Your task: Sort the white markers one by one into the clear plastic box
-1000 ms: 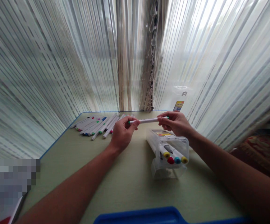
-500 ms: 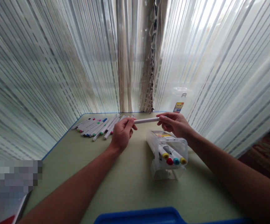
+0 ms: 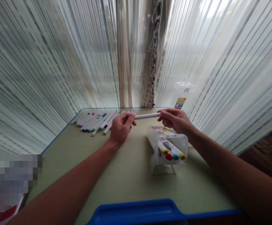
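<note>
A white marker is held level above the table between both hands. My left hand pinches its left end, and the fingertips of my right hand close on its right end; both ends are covered by fingers. Below my right hand lies a clear plastic marker case, its open end towards me. Inside it are several white markers with coloured ends, among them a red one and a blue one. Behind my left hand, a row of loose white markers with coloured caps is spread on the table.
The pale green table has a blue edge and a blue tray at its near side. Striped sheer curtains hang behind it. A clear plastic piece with a yellow label stands at the back right. A pixelated patch covers the lower left.
Both hands keep hold of the marker, almost unmoved. The whole view has shifted slightly, so table and case sit a little higher and more of the blue tray shows.
</note>
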Action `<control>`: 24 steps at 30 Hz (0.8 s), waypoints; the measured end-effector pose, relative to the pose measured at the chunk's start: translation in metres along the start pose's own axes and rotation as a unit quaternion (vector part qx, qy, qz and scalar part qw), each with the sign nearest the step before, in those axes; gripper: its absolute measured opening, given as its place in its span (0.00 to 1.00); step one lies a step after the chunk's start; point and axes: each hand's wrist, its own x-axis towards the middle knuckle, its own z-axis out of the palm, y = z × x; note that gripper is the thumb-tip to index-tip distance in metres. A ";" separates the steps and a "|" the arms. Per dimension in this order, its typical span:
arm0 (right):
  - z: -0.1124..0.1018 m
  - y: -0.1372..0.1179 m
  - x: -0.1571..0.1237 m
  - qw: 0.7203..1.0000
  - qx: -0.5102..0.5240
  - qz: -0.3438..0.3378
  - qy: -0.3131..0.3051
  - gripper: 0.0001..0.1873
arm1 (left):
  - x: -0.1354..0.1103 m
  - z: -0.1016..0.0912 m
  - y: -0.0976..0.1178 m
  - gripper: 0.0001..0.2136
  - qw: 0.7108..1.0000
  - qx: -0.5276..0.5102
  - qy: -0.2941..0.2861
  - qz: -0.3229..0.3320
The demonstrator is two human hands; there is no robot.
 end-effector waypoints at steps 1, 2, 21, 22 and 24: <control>0.000 0.000 0.000 1.000 -0.006 0.000 -0.002 0.18 | 0.000 0.000 -0.001 0.15 1.000 0.010 0.004 0.004; 0.000 0.000 0.000 1.000 -0.010 0.002 -0.004 0.18 | 0.001 -0.001 -0.003 0.15 1.000 0.020 0.008 0.006; 0.006 -0.003 -0.001 0.998 -0.052 -0.029 -0.005 0.19 | 0.001 -0.004 -0.009 0.17 0.999 0.053 -0.010 -0.001; 0.006 -0.003 -0.001 0.998 -0.049 -0.026 -0.009 0.19 | 0.001 -0.004 -0.009 0.18 0.999 0.047 -0.011 0.001; 0.005 -0.003 0.000 0.999 -0.043 -0.018 -0.014 0.19 | 0.003 -0.005 -0.009 0.18 0.999 0.035 -0.011 0.003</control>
